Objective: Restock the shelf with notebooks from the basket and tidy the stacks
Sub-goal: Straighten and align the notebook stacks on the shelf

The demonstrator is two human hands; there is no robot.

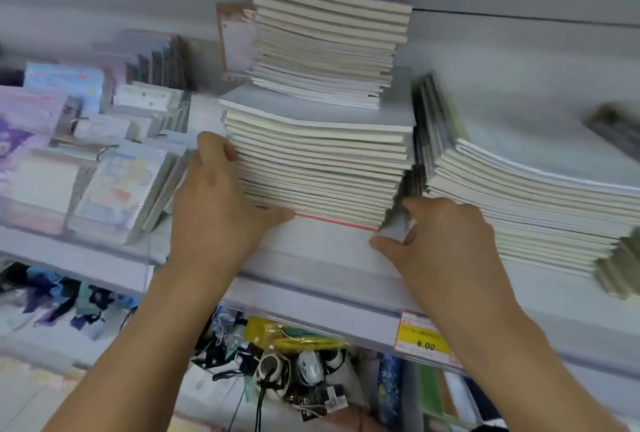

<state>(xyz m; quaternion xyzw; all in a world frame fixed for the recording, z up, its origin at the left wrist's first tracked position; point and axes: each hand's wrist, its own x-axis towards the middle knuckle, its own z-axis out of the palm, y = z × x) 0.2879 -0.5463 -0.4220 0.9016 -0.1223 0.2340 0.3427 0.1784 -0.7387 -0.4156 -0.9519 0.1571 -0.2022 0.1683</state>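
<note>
Shop shelf [311, 279] | notebook stack [318, 171] centred between hands, spines crosswise | left hand [221, 209] cupping left edge, right hand [446, 237] pinching bottom-right corner | both equally near

The only text that can be read is the number "6.00", printed in dark figures on the yellow price tag [423, 334] clipped to the front rail of the shelf [311, 296], below the right-hand notebook stack. Smaller lines of print stand above and below that number on the same tag, but they are too blurred to make out. The patterned covers of the ring-bound pads [117, 185] at the left carry pictures and perhaps lettering, none of it legible.
</note>
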